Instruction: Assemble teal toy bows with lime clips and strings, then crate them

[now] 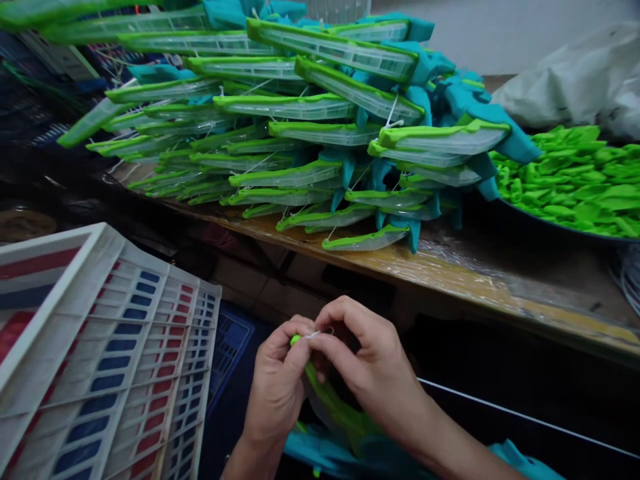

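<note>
Between my two hands is a long plastic piece (334, 403) with a lime-green edge and a paler side; its lower end is partly hidden by my right forearm. My left hand (274, 390) is closed around its green tip. The thumb and forefinger of my right hand (373, 357) pinch a thin white string (314, 335) right at that tip. Teal plastic parts (320, 450) lie below my hands. Their full shape is hidden.
Similar green, clear and teal pieces (300, 107) are stacked on a wooden bench (450, 273) ahead. Small lime-green parts (580, 180) fill a dark basin to the right, beside a whitish sack (575, 83). A slatted plastic crate (145, 347) stands at left.
</note>
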Available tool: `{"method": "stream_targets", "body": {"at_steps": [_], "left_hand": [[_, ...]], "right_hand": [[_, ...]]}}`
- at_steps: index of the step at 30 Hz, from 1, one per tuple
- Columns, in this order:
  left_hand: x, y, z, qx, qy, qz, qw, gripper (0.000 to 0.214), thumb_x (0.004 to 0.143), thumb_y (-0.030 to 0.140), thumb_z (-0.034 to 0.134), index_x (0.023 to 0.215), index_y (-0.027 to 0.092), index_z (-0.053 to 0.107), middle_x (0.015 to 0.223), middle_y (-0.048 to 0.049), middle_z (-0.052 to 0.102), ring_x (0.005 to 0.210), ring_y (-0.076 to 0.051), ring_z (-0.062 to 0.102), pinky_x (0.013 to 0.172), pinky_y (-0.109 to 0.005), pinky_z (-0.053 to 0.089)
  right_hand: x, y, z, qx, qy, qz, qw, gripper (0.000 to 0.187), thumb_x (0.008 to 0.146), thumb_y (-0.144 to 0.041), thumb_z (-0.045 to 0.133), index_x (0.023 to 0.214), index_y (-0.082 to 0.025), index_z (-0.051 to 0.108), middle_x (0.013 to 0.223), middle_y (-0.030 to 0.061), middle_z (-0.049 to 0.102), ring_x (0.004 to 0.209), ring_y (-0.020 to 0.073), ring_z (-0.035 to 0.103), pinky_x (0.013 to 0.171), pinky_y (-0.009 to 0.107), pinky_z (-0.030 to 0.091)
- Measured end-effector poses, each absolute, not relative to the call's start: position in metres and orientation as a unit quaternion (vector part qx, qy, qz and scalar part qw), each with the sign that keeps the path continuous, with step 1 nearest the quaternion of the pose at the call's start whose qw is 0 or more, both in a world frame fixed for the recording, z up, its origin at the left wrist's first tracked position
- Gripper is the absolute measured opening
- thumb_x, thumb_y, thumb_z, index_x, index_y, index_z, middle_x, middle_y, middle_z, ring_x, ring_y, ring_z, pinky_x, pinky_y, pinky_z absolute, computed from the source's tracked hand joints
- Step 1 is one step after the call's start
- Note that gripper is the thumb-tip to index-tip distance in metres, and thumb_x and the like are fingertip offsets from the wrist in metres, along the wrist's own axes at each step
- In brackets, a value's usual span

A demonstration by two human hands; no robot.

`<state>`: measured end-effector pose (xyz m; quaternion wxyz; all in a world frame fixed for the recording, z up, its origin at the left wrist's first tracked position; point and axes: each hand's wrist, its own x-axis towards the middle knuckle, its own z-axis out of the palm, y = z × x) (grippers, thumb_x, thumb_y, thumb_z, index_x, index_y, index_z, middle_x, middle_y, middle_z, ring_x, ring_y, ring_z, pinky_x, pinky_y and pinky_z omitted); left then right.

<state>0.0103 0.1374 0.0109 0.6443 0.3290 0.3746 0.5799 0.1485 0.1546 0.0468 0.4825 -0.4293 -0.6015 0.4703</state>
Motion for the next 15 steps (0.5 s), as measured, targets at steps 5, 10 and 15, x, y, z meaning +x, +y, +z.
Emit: {"method": "stream_targets", "body": {"at_steps": [5,10,15], "left_hand": [[0.01,0.139,0.007,0.351,0.357,0.576,0.646,0.014,0.092,0.027,0.071,0.081,0.019,0.075,0.079,0.0006,0.057,0.06,-0.009,0.056,0.05,-0.018,0.049],[0.009,0.138,0.002,0.335,0.352,0.574,0.659,0.01,0.091,0.028,0.074,0.084,0.02,0.076,0.08,0.001,0.057,0.059,-0.009,0.058,0.052,-0.019,0.05],[0.009,0.137,0.002,0.304,0.359,0.576,0.669,0.013,0.088,0.028,0.076,0.079,0.019,0.074,0.077,0.0013,0.055,0.059,-0.009,0.057,0.051,-0.018,0.05]], "right_hand": [[0.151,0.166,0.043,-0.396,-0.415,0.709,0.411,0.023,0.08,-0.03,0.077,0.075,-0.017,0.059,0.062,-0.0034,0.063,0.05,0.0114,0.063,0.051,0.021,0.05],[0.15,0.172,0.036,-0.375,-0.344,0.77,0.384,0.038,0.068,-0.037,0.088,0.069,-0.017,0.055,0.055,-0.0033,0.064,0.047,0.0113,0.062,0.05,0.02,0.047],[0.145,0.168,0.028,-0.36,-0.345,0.764,0.409,0.041,0.068,-0.041,0.089,0.07,-0.017,0.056,0.055,-0.003,0.064,0.047,0.0117,0.062,0.05,0.021,0.048]]}}
